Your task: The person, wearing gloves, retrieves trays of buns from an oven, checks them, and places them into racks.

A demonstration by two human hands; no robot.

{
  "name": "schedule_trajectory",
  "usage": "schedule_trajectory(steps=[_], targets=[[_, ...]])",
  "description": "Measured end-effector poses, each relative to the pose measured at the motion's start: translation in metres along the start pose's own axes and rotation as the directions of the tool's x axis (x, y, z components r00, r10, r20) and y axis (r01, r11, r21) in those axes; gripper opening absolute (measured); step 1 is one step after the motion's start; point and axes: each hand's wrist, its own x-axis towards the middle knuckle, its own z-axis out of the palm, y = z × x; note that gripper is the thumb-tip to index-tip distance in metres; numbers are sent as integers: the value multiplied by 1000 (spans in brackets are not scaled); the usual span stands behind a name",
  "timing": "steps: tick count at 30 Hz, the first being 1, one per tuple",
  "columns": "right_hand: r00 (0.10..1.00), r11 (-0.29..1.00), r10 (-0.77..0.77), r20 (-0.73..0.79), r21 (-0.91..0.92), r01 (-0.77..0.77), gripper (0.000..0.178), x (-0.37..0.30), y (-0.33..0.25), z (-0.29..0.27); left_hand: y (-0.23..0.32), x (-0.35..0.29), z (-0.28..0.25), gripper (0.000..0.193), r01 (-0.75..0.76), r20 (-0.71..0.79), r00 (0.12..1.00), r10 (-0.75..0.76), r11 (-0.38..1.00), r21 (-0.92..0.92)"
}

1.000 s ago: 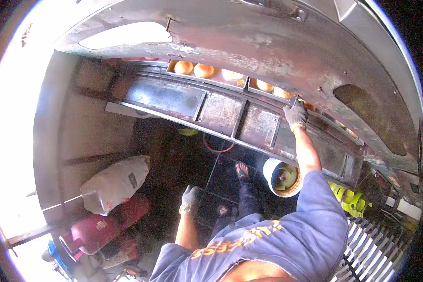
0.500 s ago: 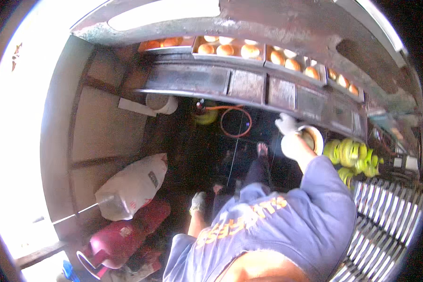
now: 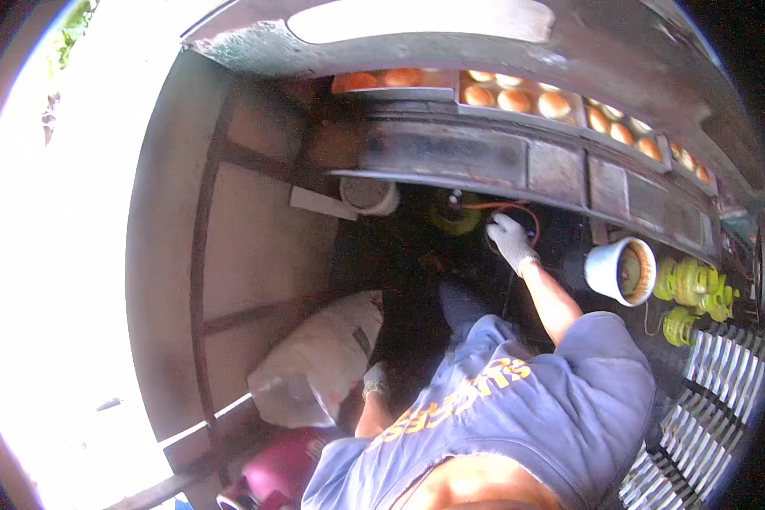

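Observation:
My right hand (image 3: pixel 512 241), in a pale work glove, reaches out over the dark floor beneath the metal counter. Its fingers are loosely bent with nothing visible in them. An orange hose (image 3: pixel 532 223) loops just behind it and leads to a yellow-green gas cylinder (image 3: pixel 456 219); whether glove and hose touch I cannot tell. To the right of that arm stands a white bucket (image 3: pixel 602 270), brown-stained inside. My left hand (image 3: pixel 376 379), also gloved, hangs low beside a large white sack (image 3: pixel 310 365); its fingers are too blurred to read.
Trays of browned buns (image 3: pixel 514 100) line the shelf above the dark metal counter front (image 3: pixel 442 151). Several small green gas cylinders (image 3: pixel 687 282) stand at right, near ridged metal trays (image 3: pixel 727 365). A lidded white bucket (image 3: pixel 371 195) and a pink cylinder (image 3: pixel 282 469) are at left.
My right hand has moved left, away from the white bucket toward the orange hose. The view has swung, so the surroundings appear farther right. My left hand still hangs low.

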Motion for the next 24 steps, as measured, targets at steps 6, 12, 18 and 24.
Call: schedule_trajectory(steps=[6, 12, 18, 24], targets=[[817, 842, -504, -279, -367, 394, 43, 274, -145, 104, 64, 64, -164, 51, -274, -202, 959, 201, 844, -461], [888, 819, -420, -187, -499, 282, 45, 433, -227, 128, 32, 143, -277, 27, -388, -221, 824, 522, 803, 452], [969, 931, -238, -58, -298, 211, 27, 309, -200, 156, 167, 199, -345, 44, -278, -171, 960, 221, 686, -672], [954, 949, -287, 90, -111, 296, 31, 117, -204, 231, 322, 190, -365, 30, 34, -47, 909, 414, -185, -982]])
